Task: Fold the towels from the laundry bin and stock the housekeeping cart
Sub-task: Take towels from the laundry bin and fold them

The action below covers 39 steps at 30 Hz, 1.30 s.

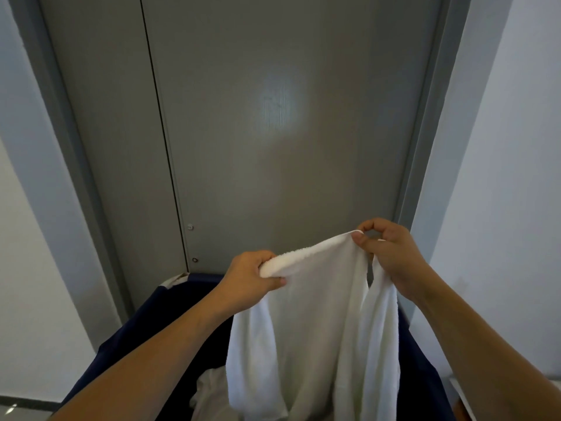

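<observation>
Above the dark laundry bin (127, 338), the left hand (249, 281) grips a white towel (315, 323) by its bunched edge while the right hand (391, 253) pinches its corner, so the loosely hanging cloth could slip back if either grip slackens.

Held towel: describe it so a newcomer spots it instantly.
Facing the grey door, look down to the navy bin at its foot. The towel is white and hangs above the bin, pinched along its top edge by the left hand and right hand. Other white linen lies crumpled inside.
</observation>
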Available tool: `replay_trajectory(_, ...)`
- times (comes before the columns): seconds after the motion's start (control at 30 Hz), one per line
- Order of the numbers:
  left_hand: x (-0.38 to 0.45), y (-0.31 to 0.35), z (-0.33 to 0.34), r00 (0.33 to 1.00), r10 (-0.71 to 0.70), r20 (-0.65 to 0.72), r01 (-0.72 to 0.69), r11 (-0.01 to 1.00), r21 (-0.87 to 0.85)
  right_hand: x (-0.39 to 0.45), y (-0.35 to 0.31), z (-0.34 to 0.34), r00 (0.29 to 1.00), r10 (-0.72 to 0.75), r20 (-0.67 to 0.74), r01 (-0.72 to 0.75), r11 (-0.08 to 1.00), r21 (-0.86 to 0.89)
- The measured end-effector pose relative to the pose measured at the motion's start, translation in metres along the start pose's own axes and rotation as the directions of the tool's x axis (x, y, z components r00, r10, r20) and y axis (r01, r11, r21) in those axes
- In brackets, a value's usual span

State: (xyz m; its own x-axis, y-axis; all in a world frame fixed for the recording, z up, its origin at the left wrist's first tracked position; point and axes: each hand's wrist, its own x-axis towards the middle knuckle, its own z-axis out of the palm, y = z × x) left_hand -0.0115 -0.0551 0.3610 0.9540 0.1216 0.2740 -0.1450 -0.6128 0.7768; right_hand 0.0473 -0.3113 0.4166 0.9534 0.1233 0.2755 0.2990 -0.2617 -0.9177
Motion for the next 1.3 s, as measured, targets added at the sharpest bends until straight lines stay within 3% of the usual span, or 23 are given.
replay_trajectory(0.07, 0.0, -0.005, 0.0, 0.994, -0.055, 0.094, 0.054, 0.998, 0.011, 0.003, 0.003, -0.001, 0.999, 0.004, -0.041, -0.004, 1.0, -0.022)
replay_trajectory(0.17, -0.003, -0.009, -0.006, 0.955, -0.104, 0.277, 0.137, 0.985, -0.102, 0.008, 0.009, -0.007, 0.994, 0.034, -0.105, -0.036, 0.999, -0.018)
replay_trajectory(0.23, -0.003, -0.009, -0.012, 0.954, -0.093, 0.286, 0.141, 0.978, -0.151, 0.012, 0.015, -0.008, 0.99, 0.054, -0.131, -0.06, 0.997, -0.041)
replay_trajectory(0.33, 0.006, -0.009, -0.021, 0.977, -0.06, 0.204, 0.082, 0.992, -0.101, 0.015, 0.024, -0.005, 0.981, 0.052, -0.189, -0.072, 0.992, -0.101)
replay_trajectory(0.5, 0.013, -0.015, -0.021, 0.987, 0.052, -0.15, -0.008, 0.959, 0.282, 0.018, 0.029, -0.001, 0.951, 0.024, -0.307, -0.064, 0.99, -0.122)
replay_trajectory(0.6, 0.015, -0.018, -0.016, 0.941, 0.201, -0.27, -0.1, 0.933, 0.346, 0.019, 0.031, 0.003, 0.983, 0.055, -0.176, -0.096, 0.967, -0.235)
replay_trajectory(0.7, 0.016, -0.014, -0.009, 0.866, 0.454, -0.212, -0.331, 0.835, 0.439, 0.011, 0.027, 0.022, 0.998, -0.051, 0.031, 0.056, 0.98, -0.189)
replay_trajectory(0.77, 0.016, -0.008, -0.001, 0.803, 0.569, -0.177, -0.437, 0.764, 0.475, 0.002, 0.02, 0.042, 0.972, -0.134, 0.196, 0.16, 0.979, -0.128)
replay_trajectory(0.87, 0.015, -0.001, 0.01, 0.75, 0.642, -0.16, -0.501, 0.709, 0.496, -0.008, 0.014, 0.07, 0.904, -0.148, 0.401, 0.197, 0.977, -0.084)
replay_trajectory(1.0, 0.012, 0.001, 0.007, 0.744, 0.629, -0.228, -0.483, 0.741, 0.467, -0.007, 0.018, 0.08, 0.961, -0.119, 0.249, 0.122, 0.992, 0.001)
replay_trajectory(1.2, 0.006, -0.006, -0.002, 0.85, 0.447, -0.279, -0.326, 0.863, 0.387, -0.02, 0.023, 0.097, 0.942, -0.116, 0.313, 0.12, 0.993, 0.008)
replay_trajectory(1.3, 0.005, -0.01, -0.002, 0.835, 0.477, -0.273, -0.349, 0.844, 0.406, -0.024, 0.027, 0.107, 0.971, -0.184, 0.15, 0.193, 0.98, -0.047)
